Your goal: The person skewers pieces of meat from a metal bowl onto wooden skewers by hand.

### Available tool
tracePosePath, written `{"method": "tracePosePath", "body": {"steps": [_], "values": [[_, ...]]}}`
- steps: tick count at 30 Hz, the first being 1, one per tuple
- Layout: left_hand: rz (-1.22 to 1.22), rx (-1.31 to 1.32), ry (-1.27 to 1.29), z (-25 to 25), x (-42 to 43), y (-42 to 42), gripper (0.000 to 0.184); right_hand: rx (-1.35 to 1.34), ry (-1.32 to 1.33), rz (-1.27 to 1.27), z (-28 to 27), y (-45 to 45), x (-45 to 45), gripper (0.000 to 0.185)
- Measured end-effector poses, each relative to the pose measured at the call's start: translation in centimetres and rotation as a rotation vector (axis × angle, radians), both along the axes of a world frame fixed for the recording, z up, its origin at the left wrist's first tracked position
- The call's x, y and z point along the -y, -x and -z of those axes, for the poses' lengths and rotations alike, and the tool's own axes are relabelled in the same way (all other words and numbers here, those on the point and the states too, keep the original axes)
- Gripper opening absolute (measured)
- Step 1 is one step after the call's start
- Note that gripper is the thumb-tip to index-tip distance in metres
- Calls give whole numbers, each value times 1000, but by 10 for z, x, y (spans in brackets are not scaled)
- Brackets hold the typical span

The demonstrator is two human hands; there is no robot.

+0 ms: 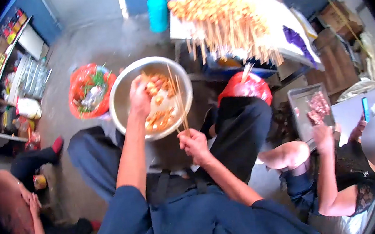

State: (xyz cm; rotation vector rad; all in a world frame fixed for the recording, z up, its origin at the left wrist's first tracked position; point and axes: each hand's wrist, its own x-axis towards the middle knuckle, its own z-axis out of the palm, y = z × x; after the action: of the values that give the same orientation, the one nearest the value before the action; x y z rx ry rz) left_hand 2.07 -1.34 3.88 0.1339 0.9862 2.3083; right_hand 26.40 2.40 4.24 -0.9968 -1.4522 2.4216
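Note:
A wide metal bowl (118,107) sits between my knees, with orange-brown food pieces (160,118) lying in it. My left hand (139,97) reaches inside at the left, its fingers curled against some of the pieces; blur hides exactly how many it grips. Below the bowl's near right rim, my right hand (193,143) is closed around the lower ends of several thin wooden skewers (179,100). These point up and away over the right part of the bowl, near the food. Whether any piece is threaded on them I cannot tell.
Many loaded skewers (220,15) lie on a table (288,49) ahead. A red-lined basket (76,99) stands left of the bowl, a red bag (253,89) right. At right, another person's hand (324,139) is at a meat tray (297,105). Someone sits at left.

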Motion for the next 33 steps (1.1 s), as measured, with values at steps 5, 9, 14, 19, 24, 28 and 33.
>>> {"method": "tracePosePath", "body": {"steps": [5, 9, 14, 19, 24, 28, 33], "values": [[-69, 68, 76, -6, 9, 2, 31, -109, -118, 84, -34, -6, -24, 10], [75, 8, 116, 12, 6, 2, 27, -205, -386, 234, -74, -12, -58, 10], [115, 60, 179, 11, 4, -3, 22, -306, -782, 469, -136, -15, -99, 9], [111, 59, 196, 12, 0, -7, 19, -354, -902, 837, -185, -5, -168, 9], [87, 84, 195, 15, -4, -9, 16, -279, -1132, 880, -202, 4, -249, 12], [100, 52, 219, 17, -6, -11, 18, 289, -1496, 527, -173, 13, -304, 24], [91, 57, 225, 22, -10, -10, 20, 262, -1517, 619, -182, 6, -296, 30]]}}
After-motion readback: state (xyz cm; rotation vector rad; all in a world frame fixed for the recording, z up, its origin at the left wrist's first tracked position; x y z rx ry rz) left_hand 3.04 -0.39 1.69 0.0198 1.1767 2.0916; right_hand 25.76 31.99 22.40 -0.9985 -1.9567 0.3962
